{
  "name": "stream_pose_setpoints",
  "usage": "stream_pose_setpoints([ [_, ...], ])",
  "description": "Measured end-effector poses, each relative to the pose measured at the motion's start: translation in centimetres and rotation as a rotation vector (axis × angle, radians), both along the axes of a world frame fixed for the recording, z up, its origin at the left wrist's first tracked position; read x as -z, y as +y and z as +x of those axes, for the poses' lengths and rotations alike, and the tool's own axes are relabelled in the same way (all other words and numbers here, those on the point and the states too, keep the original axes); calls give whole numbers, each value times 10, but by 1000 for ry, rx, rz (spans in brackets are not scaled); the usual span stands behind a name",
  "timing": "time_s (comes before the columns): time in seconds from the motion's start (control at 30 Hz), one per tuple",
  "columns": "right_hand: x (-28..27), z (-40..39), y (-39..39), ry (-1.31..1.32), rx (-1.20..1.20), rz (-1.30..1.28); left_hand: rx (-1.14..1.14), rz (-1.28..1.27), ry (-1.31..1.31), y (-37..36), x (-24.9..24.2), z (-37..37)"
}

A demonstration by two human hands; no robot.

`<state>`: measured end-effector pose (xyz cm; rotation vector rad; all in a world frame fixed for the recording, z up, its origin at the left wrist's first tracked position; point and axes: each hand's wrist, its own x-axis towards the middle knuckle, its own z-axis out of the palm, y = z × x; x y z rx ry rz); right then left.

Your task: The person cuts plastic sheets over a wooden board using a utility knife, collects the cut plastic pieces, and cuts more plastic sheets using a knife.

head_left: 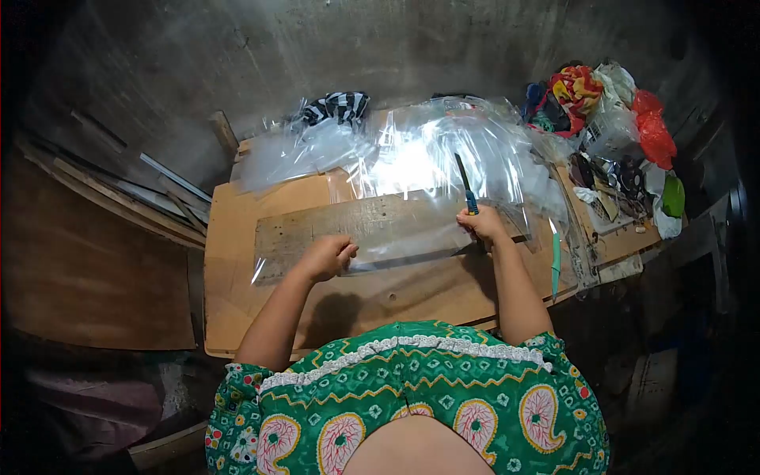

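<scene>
My right hand point(484, 225) is closed around the blue-and-yellow handle of a cutting tool point(461, 176) with a long, thin dark blade, which points up and away from me. A clear plastic sheet point(396, 241) stretches across a wooden board point(305, 229) between my hands. Its near edge runs to my left hand point(328, 257), whose fingers are pinched together there. The board lies flat on the tan tabletop point(229, 293). More clear plastic sheets point(419, 158) lie spread behind it, glaring with reflected light.
A green-handled knife point(556, 261) lies near the table's right edge. Further right are a cluttered side surface point(617, 198), a red plastic bag point(655, 131) and bundled cloth point(574, 87). A black-and-white striped cloth point(342, 108) sits at the back, before the grey wall point(396, 47).
</scene>
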<state>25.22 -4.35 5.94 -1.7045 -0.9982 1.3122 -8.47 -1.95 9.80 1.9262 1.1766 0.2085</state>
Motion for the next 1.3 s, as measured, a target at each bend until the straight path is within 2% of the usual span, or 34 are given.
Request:
stream_pose_setpoints([
  [0.13,30,-6,3,-110,-22,7,75,99,68,18,15,-8],
  [0.2,44,-17,7,-514,-107,61,152,226,215,34,21,-14],
  [0.27,37,-38,2,-689,-71,33,184,184,275,56,46,-20],
  [0.33,30,-58,-3,-808,-6,34,208,340,458,66,54,-17],
  [0.37,24,-66,-6,-772,14,33,217,333,609,68,51,-12],
  [0.47,36,-74,-10,-885,16,8,274,410,716,74,62,-11],
  [0.5,38,-74,-12,-884,21,1,282,409,715,75,61,-9],
  [0.57,44,-72,-17,-918,-57,147,233,431,743,74,58,-6],
  [0.67,41,-68,-23,-978,-114,127,285,406,766,68,40,0],
  [0.73,23,-65,-38,-979,-191,103,257,419,766,59,35,-2],
  [0.83,13,-53,-47,-834,-332,16,214,438,735,58,40,-7],
  [1.0,-5,-52,-23,-879,-494,-146,115,410,592,51,35,-15],
  [1.07,-8,-50,-13,-887,-548,-193,101,771,519,47,35,-11],
  [1.13,-10,-50,-4,-873,-642,-185,154,983,392,40,33,8],
  [1.17,-11,-54,-5,-870,-646,-177,108,849,439,26,36,28],
  [1.2,-11,-55,-1,-894,-678,-207,191,889,358,18,46,46],
  [1.23,-10,-55,2,-920,-708,-237,299,723,226,3,51,67],
  [1.27,-1,-54,7,-923,-708,-235,426,547,213,-12,46,90],
  [1.3,16,-51,13,-936,-691,-200,427,663,151,-26,61,104],
])
